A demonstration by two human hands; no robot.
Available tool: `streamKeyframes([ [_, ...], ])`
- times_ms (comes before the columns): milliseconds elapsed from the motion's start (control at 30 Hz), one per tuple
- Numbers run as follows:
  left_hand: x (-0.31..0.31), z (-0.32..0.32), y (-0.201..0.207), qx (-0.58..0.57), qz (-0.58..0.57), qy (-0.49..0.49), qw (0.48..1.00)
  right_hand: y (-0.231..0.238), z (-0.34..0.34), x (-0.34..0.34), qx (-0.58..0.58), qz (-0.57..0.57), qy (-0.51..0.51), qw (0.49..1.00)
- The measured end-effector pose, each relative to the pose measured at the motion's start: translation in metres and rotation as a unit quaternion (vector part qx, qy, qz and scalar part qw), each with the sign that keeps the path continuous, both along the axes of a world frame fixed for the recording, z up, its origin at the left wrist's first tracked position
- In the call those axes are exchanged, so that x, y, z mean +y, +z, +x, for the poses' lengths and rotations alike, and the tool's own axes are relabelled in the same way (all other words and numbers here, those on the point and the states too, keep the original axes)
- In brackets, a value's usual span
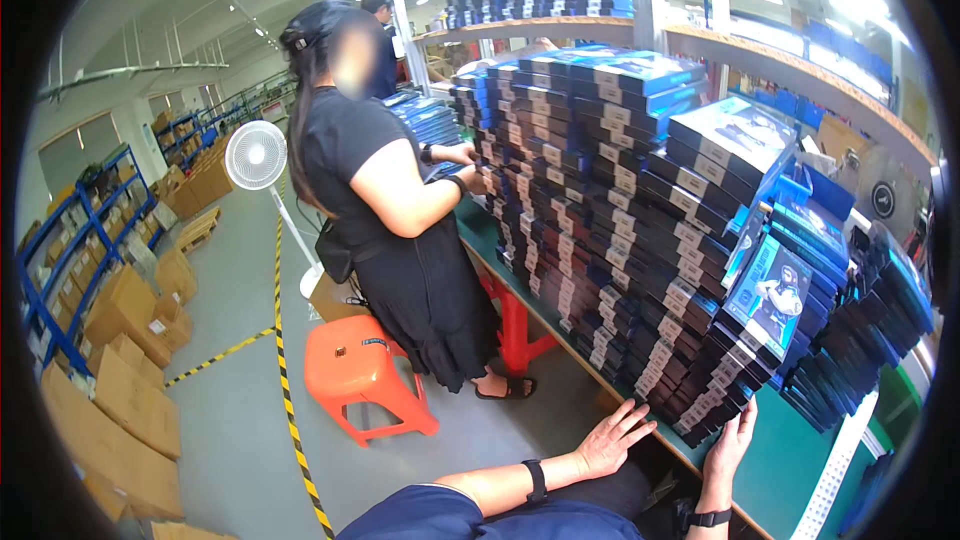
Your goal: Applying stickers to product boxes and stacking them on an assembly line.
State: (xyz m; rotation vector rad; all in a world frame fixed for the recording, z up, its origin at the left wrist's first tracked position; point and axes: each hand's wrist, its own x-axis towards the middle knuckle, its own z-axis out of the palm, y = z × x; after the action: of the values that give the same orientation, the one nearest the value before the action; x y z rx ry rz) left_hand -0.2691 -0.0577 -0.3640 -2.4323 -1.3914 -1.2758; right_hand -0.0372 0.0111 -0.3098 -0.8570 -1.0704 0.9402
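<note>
Tall stacks of flat black boxes [655, 340] with white labels on their ends stand in front of me on a green-topped table [775, 470]. My left hand [610, 443] is at the table's near edge with its fingers spread, close to the foot of the stacks. Held upright, my right hand [731, 443] has its fingers stretched out by the lower right corner of the nearest stack; whether they press on it I cannot tell. Neither hand grips a box. On top of that near stack lies a box with a blue printed cover [770, 300].
Further along the table a person in black [385, 160] has both hands at the stacks. An orange stool [350, 370] and a white fan [257, 155] stand on the left. More dark boxes [840, 360] lean at the right. Shelving [540, 28] rises behind the table.
</note>
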Motion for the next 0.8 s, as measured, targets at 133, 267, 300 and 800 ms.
streamKeyframes([
  [133,0.006,-0.005,-0.007,-0.003,0.027,-0.014,1.000,-0.005,-0.001,-0.006,-0.019,-0.011,-0.032,0.999],
  [267,0.011,-0.004,-0.016,-0.001,0.037,-0.020,0.999,0.002,0.000,-0.011,-0.026,-0.030,-0.008,0.999],
  [300,0.011,-0.003,-0.019,-0.003,0.041,-0.015,0.999,0.004,-0.002,-0.012,-0.013,-0.031,-0.003,0.999],
  [800,0.012,-0.002,-0.030,0.019,0.053,0.012,0.998,0.023,-0.007,-0.019,-0.018,-0.048,0.009,0.999],
])
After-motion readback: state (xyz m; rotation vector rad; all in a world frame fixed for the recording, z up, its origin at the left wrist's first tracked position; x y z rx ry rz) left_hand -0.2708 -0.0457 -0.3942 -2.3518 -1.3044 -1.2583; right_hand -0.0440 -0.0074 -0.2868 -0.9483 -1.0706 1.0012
